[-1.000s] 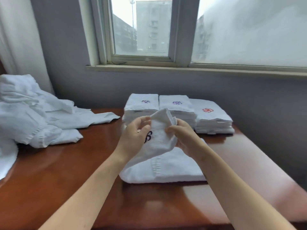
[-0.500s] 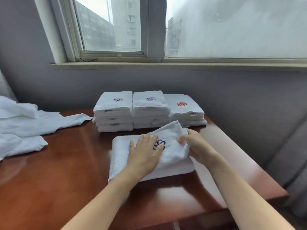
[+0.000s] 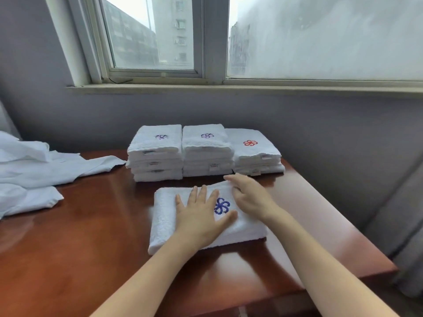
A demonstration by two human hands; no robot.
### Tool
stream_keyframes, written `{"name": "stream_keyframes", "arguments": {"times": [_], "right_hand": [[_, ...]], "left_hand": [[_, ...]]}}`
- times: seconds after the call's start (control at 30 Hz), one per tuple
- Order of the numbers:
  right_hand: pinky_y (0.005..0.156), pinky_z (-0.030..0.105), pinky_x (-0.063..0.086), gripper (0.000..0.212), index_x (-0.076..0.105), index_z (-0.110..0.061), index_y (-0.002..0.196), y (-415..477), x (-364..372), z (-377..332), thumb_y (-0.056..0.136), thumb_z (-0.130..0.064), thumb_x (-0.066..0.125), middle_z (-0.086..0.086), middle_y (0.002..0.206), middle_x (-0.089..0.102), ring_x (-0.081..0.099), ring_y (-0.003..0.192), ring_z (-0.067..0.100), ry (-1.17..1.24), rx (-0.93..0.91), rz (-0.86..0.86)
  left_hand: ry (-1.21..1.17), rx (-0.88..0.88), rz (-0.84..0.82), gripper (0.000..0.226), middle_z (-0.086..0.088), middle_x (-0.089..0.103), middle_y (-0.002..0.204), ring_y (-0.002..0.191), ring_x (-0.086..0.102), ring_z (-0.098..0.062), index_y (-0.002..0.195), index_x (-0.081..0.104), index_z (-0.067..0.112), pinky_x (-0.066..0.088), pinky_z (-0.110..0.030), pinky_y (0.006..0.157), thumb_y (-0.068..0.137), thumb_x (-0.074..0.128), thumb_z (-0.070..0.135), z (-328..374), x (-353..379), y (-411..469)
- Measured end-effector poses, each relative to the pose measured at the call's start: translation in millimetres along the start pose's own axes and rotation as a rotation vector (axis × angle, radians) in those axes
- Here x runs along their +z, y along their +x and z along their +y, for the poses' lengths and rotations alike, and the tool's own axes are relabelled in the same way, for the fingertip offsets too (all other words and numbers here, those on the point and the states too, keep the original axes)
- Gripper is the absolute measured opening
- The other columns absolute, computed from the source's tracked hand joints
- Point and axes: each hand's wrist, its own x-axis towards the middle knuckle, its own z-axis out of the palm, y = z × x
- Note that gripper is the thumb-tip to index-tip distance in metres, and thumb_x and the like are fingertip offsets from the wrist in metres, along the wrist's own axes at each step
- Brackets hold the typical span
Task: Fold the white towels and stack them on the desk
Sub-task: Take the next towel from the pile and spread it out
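Item: one folded white towel (image 3: pixel 164 216), centre of frame, flat on the tabletop (image 3: pixel 91 236).
Detail: thick terry rectangle, blue flower emblem (image 3: pixel 221 205) facing up. Your left hand (image 3: pixel 201 216) lies flat on it, fingers (image 3: pixel 202 193) straight and spread. Your right hand (image 3: pixel 249 197) rests on its far right edge, fingers extended, gripping nothing. Just behind it are three stacks of folded towels (image 3: pixel 206 152), two with purple emblems, one red. Unfolded white linen (image 3: pixel 34 170) lies at frame left.
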Motion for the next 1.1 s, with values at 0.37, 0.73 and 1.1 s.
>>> {"name": "stream_keyframes", "arguments": {"times": [0.37,0.73,1.1], "right_hand": [[0.118,0.029,0.016,0.047,0.040,-0.020,0.148,6,17,13,0.103,-0.024,0.030,-0.003,0.153,0.040,0.025,0.143,0.014,-0.127,0.063,-0.129],[0.104,0.041,0.041,0.042,0.057,-0.023,0.129,-37,2,-10,0.095,-0.040,0.039,0.003,0.135,0.058,0.051,0.123,0.025,-0.364,0.128,-0.115],[0.062,0.023,0.053,0.055,0.038,-0.028,0.123,-67,-6,-36,0.081,-0.041,0.071,-0.009,0.111,0.061,0.062,0.092,0.011,0.253,0.247,-0.385]], "left_hand": [[-0.066,0.088,0.052,0.109,0.006,0.005,0.165,0.151,-0.004,-0.015,0.154,0.014,0.041,-0.005,-0.055,0.119,0.061,0.009,0.098,-17,1,-10],[-0.129,0.367,-0.061,0.103,0.018,0.011,0.162,0.149,-0.001,0.001,0.152,0.026,0.044,-0.002,-0.029,0.123,0.063,0.052,0.090,-70,-35,-31],[-0.216,-0.174,-0.021,0.097,0.002,0.036,0.155,0.142,0.035,-0.017,0.154,0.027,0.030,0.034,-0.037,0.112,0.074,0.063,0.073,-119,-52,-68]]}}
